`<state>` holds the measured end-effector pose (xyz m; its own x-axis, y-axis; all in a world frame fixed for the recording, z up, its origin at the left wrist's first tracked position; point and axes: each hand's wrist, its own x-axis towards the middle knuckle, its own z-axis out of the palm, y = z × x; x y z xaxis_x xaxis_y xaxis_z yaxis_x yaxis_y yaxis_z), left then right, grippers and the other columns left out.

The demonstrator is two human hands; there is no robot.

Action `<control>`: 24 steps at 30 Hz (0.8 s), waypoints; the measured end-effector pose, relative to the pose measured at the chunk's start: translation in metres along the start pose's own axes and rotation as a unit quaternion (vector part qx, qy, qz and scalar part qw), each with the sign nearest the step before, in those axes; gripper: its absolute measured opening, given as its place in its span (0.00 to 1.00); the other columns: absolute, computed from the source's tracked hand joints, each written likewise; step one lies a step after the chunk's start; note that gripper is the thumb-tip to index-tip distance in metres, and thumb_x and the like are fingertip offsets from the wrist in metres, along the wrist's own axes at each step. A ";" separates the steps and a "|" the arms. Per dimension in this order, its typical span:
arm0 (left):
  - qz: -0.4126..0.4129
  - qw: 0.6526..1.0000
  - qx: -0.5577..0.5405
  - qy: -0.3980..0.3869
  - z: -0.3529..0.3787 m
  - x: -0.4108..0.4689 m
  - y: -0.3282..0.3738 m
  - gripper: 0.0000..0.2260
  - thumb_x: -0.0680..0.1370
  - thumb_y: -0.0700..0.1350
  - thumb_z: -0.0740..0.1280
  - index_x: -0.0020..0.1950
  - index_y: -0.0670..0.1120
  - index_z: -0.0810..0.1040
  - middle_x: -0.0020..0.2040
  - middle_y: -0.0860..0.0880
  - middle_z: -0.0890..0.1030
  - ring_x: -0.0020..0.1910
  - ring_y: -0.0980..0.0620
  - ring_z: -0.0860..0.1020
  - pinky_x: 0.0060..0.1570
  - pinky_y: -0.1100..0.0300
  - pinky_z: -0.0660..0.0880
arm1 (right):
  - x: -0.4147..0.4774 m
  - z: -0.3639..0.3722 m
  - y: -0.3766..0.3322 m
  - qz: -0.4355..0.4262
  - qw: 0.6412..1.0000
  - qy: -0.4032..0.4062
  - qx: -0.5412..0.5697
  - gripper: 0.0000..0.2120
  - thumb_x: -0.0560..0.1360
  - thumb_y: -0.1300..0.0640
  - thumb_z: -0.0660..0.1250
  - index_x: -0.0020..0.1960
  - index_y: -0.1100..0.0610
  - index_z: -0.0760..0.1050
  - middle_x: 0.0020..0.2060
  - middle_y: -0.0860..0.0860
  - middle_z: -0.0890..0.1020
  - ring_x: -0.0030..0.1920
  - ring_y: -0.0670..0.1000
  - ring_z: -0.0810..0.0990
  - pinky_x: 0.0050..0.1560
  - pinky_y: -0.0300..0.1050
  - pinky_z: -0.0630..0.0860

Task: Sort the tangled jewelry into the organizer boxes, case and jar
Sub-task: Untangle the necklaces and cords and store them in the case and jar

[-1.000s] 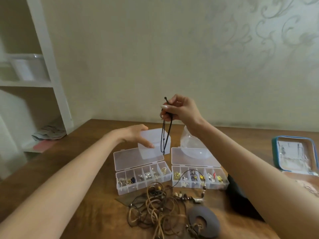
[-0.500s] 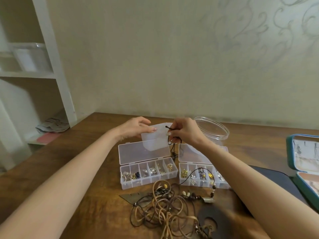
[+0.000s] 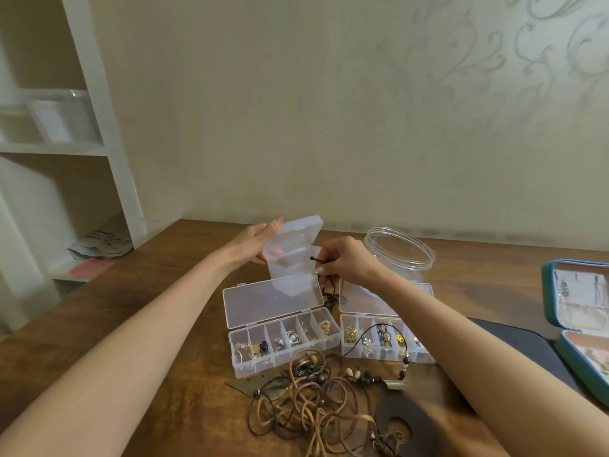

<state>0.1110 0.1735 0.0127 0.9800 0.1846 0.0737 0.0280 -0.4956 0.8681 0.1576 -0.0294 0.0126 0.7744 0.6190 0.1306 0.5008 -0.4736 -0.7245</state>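
The right hand (image 3: 346, 263) is pinching one end of a black cord (image 3: 317, 259) between thumb and fingertips, with the remaining fingers curling in behind. The cord's tip is poking out toward nine o'clock. The rest is hanging toward six and trailing into the gap between the left organizer (image 3: 273, 296) and the right organizer (image 3: 362, 305), where its lower part is getting hard to follow.

The left hand (image 3: 253, 247) is gripping a small box (image 3: 290, 262) by its left side. The fingers are running up behind the raised lid and the thumb is coming round in front, so the box is facing the person with its mouth open, just above the left organizer's lid.

The mouth of the small box is lying at nine o'clock from the right hand, just beside the fingertips, and the cord's tip is already reaching its right edge. The box's long axis is running from nine to three, while the cord is hanging from twelve to six, across it. The right hand is the nearer one, so the feeding is probably falling to it, with the left hand only steadying the box. The cord is looking long for so shallow a box, so it is likely needing to be gathered or coiled as it goes in.

The jar (image 3: 412, 269) is standing open at two o'clock from the right hand, close behind it. The case (image 3: 547, 301) is lying open well apart at three. The tangle (image 3: 313, 400) is waiting at six, nearest the person.
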 end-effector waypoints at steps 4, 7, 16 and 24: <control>-0.063 0.997 -0.023 0.044 0.003 0.008 0.004 0.27 0.80 0.62 0.49 0.71 0.47 0.67 0.64 0.41 0.74 0.50 0.43 0.78 0.46 0.52 0.78 | -0.001 -0.002 -0.003 0.015 1.000 -0.024 -0.003 0.10 0.73 0.68 0.69 0.36 0.58 0.73 0.28 0.52 0.79 0.23 0.43 0.77 0.28 0.33 0.74; -0.130 0.988 -0.073 0.049 0.003 0.007 0.005 0.26 0.80 0.63 0.46 0.61 0.45 0.70 0.51 0.40 0.78 0.45 0.43 0.79 0.42 0.54 0.78 | 0.000 -0.001 -0.002 0.017 0.999 -0.023 0.019 0.08 0.74 0.69 0.68 0.41 0.59 0.72 0.33 0.54 0.80 0.28 0.47 0.79 0.33 0.40 0.78; -0.156 0.970 -0.053 0.179 0.006 0.016 -0.005 0.32 0.79 0.65 0.42 0.39 0.42 0.73 0.35 0.40 0.78 0.32 0.45 0.78 0.29 0.59 0.71 | 0.005 0.002 0.000 0.070 0.992 -0.055 -0.091 0.13 0.73 0.66 0.68 0.58 0.62 0.76 0.54 0.58 0.80 0.48 0.54 0.79 0.49 0.43 0.78; -0.048 0.961 0.097 0.256 0.009 0.013 -0.012 0.18 0.80 0.41 0.61 0.65 0.49 0.56 0.48 0.43 0.73 0.28 0.43 0.79 0.18 0.61 0.72 | 0.005 0.004 0.000 0.058 0.980 -0.083 -0.172 0.14 0.74 0.67 0.67 0.60 0.63 0.77 0.53 0.58 0.81 0.43 0.50 0.77 0.40 0.37 0.72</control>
<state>0.1248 0.1740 -0.0008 0.7474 0.6060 0.2724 0.1987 -0.5951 0.7787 0.1600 -0.0241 0.0102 0.7748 0.6282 -0.0712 0.5359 -0.7124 -0.4530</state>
